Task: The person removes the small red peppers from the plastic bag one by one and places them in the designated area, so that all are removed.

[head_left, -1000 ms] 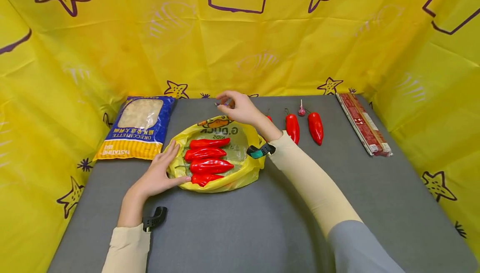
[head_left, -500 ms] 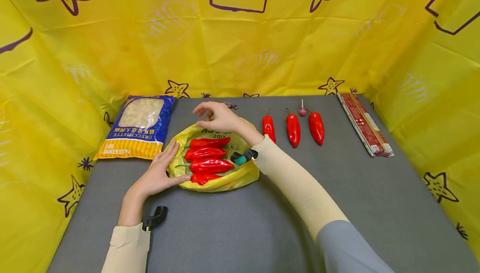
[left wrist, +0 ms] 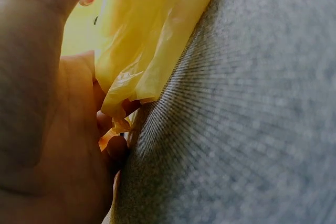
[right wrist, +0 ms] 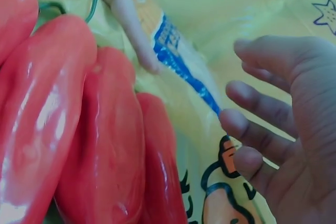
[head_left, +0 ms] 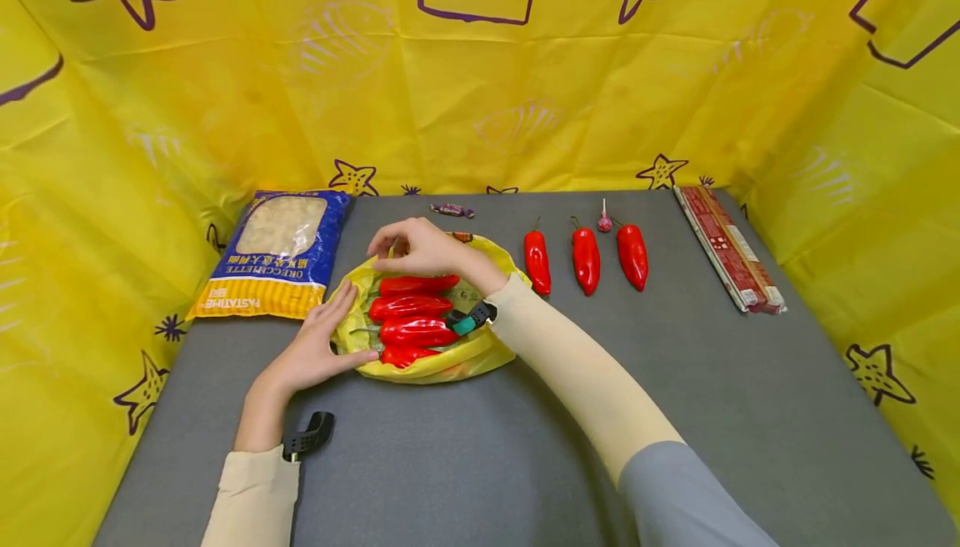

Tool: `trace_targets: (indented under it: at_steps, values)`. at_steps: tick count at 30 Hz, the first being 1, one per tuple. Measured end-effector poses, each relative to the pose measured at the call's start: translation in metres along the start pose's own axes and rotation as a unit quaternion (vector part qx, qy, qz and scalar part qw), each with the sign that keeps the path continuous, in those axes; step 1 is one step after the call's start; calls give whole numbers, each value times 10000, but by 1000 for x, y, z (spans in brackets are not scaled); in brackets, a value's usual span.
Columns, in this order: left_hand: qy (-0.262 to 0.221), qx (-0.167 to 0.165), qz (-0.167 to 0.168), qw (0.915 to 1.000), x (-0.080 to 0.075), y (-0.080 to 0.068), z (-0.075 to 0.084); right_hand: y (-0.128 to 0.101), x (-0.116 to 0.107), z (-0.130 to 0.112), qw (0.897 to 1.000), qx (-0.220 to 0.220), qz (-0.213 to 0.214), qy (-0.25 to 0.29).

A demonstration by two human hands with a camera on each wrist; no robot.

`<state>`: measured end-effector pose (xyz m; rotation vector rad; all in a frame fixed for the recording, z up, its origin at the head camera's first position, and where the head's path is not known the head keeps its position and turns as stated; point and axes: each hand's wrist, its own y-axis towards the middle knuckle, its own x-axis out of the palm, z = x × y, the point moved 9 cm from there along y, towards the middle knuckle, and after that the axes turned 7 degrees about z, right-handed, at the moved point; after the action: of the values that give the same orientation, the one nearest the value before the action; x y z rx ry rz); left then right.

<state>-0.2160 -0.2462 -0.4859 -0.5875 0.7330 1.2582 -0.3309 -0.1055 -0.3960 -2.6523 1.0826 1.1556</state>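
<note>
Right hand (head_left: 426, 247), fingers empty and loosely bent, hovers by the far rim of the bag (head_left: 457, 370); left hand (head_left: 317, 353), fingers spread, touches its left.

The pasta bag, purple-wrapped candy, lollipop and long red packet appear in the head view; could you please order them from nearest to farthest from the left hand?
1. Pasta bag: left side, just beyond the left hand.
2. Purple-wrapped candy: at the back, near the middle.
3. Lollipop: right of the middle, toward the back.
4. Long red packet: far right.
</note>
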Motion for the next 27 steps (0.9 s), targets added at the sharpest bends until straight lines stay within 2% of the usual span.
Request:
trace_targets:
  at_steps: [6, 14, 27]
  values:
    - [28, -22, -54, 10000, 0, 0, 1, 2, 11, 7, 9987, -73, -461, -222]
    - [60, -2, -34, 10000, -1, -1, 2, -2, 25, 28, 9938, 245, -1043, -303]
    - [43, 9, -19, 10000, -1, -1, 3, -5, 32, 53, 9891, 485, -1389, -98]
